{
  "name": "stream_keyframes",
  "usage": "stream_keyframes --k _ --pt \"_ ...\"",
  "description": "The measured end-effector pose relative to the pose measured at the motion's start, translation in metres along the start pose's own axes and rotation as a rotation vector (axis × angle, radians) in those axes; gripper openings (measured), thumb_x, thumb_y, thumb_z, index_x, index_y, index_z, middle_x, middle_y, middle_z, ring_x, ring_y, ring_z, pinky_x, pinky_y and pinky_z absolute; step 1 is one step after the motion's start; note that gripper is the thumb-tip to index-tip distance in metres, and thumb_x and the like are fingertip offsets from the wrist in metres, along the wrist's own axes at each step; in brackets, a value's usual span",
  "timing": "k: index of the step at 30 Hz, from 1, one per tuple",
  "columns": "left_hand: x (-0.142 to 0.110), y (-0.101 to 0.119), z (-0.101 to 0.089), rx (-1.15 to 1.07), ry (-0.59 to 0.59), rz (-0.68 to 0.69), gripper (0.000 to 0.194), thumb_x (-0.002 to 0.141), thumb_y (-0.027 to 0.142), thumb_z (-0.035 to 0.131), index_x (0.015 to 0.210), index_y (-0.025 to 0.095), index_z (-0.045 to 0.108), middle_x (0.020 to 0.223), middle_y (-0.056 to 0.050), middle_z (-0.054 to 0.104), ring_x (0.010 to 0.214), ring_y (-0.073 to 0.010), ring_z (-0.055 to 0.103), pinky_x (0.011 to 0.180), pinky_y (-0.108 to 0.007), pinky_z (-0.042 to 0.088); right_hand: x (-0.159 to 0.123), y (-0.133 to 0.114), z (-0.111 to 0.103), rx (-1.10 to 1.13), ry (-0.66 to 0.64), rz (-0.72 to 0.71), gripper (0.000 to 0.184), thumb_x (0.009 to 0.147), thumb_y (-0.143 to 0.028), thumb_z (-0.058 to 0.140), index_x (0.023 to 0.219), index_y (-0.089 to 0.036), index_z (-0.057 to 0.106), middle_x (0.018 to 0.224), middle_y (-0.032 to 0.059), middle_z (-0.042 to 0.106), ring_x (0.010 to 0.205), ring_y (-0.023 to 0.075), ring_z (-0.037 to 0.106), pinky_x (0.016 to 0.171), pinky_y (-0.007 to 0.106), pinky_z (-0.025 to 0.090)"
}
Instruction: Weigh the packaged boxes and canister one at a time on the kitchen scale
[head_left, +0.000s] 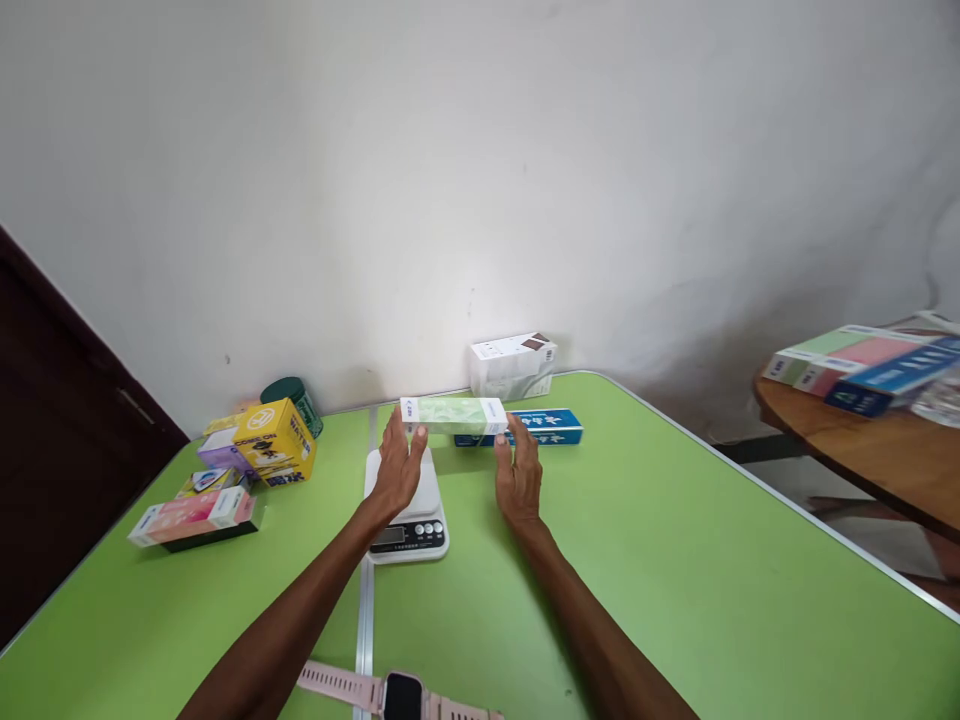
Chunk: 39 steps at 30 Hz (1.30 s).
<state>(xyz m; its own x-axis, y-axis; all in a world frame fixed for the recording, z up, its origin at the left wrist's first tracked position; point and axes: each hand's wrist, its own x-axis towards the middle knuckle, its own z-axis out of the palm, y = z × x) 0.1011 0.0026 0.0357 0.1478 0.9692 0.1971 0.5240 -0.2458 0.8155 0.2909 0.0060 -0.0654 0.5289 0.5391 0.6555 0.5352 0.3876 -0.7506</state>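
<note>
A slim green-and-white toothpaste box is held level in the air between both hands. My left hand presses its left end, and my right hand grips the right end. Below and left of the box, a white kitchen scale rests on the table, partly covered by my left hand. Its dark display shows no digits that I can read. Behind my right hand lies a blue toothpaste box, partly hidden by the green-and-white one.
Yellow box, pink box and dark green jar stand left on the green table. A white carton is by the wall. A pink-strapped smartwatch lies in front. More boxes lie on a wooden table right.
</note>
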Motion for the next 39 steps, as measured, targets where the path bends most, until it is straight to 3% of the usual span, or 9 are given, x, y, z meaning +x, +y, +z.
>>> stream_keyframes --k 4,7,14,18,21,29,33,37,39 --pt "-0.037 -0.040 -0.039 -0.019 0.104 -0.054 0.093 0.097 0.080 0.031 0.168 0.019 0.025 0.178 -0.014 0.021 0.167 -0.0304 0.011 0.136 -0.050 0.007 -0.038 -0.031 0.019 0.089 -0.125 -0.078 0.050 0.108 -0.046 0.042 0.149 -0.021 0.055 0.149 0.0164 0.062 0.141 0.0315 0.055 0.116 0.058 0.046" --pt "-0.061 -0.064 -0.054 -0.044 0.123 -0.098 0.092 0.097 0.080 0.032 0.168 0.021 0.024 0.178 -0.013 0.022 0.167 -0.0293 0.010 0.136 -0.049 0.007 -0.059 -0.045 0.021 0.104 -0.208 -0.081 0.050 0.107 -0.047 0.043 0.146 -0.020 0.057 0.145 0.0172 0.064 0.139 0.0322 0.057 0.115 0.058 0.047" --pt "-0.080 -0.094 -0.048 -0.116 0.132 -0.138 0.088 0.096 0.079 0.038 0.164 0.022 0.034 0.176 -0.014 0.028 0.166 -0.0309 0.016 0.136 -0.052 0.009 -0.066 -0.060 0.004 0.031 -0.331 0.155 0.058 0.102 -0.064 0.043 0.128 -0.019 0.067 0.129 0.0189 0.072 0.123 0.0344 0.066 0.107 0.056 0.051" --pt "-0.080 -0.111 -0.049 -0.228 0.189 -0.149 0.095 0.097 0.078 0.037 0.167 0.016 0.024 0.173 -0.020 0.032 0.162 -0.0308 0.029 0.134 -0.050 0.020 -0.061 -0.058 -0.004 0.015 -0.291 0.428 0.065 0.097 -0.071 0.038 0.126 -0.019 0.065 0.132 0.0196 0.071 0.123 0.0352 0.065 0.107 0.054 0.048" --pt "-0.080 -0.122 -0.054 -0.295 0.227 -0.194 0.096 0.097 0.079 0.038 0.165 0.011 0.029 0.167 -0.024 0.042 0.155 -0.0316 0.043 0.131 -0.049 0.029 -0.055 -0.056 -0.010 0.043 -0.328 0.592 0.067 0.089 -0.076 0.045 0.118 -0.020 0.065 0.121 0.0167 0.076 0.110 0.0336 0.072 0.102 0.050 0.051" --pt "-0.081 -0.131 -0.055 -0.380 0.255 -0.183 0.087 0.100 0.074 0.038 0.161 0.013 0.037 0.157 -0.022 0.054 0.143 -0.0297 0.058 0.125 -0.048 0.040 -0.048 -0.058 -0.017 -0.034 -0.405 0.576 0.068 0.089 -0.076 0.045 0.120 -0.019 0.068 0.123 0.0177 0.076 0.116 0.0399 0.071 0.109 0.057 0.048" --pt "-0.085 -0.125 -0.052 -0.350 0.236 -0.154 0.089 0.100 0.073 0.037 0.165 0.011 0.028 0.161 -0.024 0.048 0.150 -0.0323 0.050 0.128 -0.053 0.034 -0.049 -0.064 -0.018 -0.064 -0.444 0.568 0.079 0.091 -0.079 0.041 0.133 -0.018 0.068 0.140 0.0202 0.069 0.125 0.0440 0.067 0.115 0.061 0.044" --pt "-0.091 -0.117 -0.043 -0.218 0.137 -0.063 0.090 0.100 0.069 0.042 0.169 0.014 0.022 0.175 -0.019 0.027 0.164 -0.0339 0.020 0.136 -0.054 0.012 -0.054 -0.072 -0.016 -0.091 -0.538 0.526 0.088 0.089 -0.079 0.042 0.151 -0.019 0.060 0.161 0.0144 0.053 0.152 0.0427 0.042 0.128 0.061 0.029" --pt "-0.094 -0.114 -0.038 -0.191 0.083 -0.030 0.091 0.101 0.067 0.043 0.170 0.014 0.017 0.177 -0.018 0.020 0.166 -0.0346 0.013 0.136 -0.055 0.006 -0.058 -0.074 -0.016 -0.077 -0.568 0.547 0.090 0.088 -0.079 0.046 0.154 -0.019 0.057 0.163 0.0132 0.050 0.155 0.0430 0.037 0.128 0.061 0.028"
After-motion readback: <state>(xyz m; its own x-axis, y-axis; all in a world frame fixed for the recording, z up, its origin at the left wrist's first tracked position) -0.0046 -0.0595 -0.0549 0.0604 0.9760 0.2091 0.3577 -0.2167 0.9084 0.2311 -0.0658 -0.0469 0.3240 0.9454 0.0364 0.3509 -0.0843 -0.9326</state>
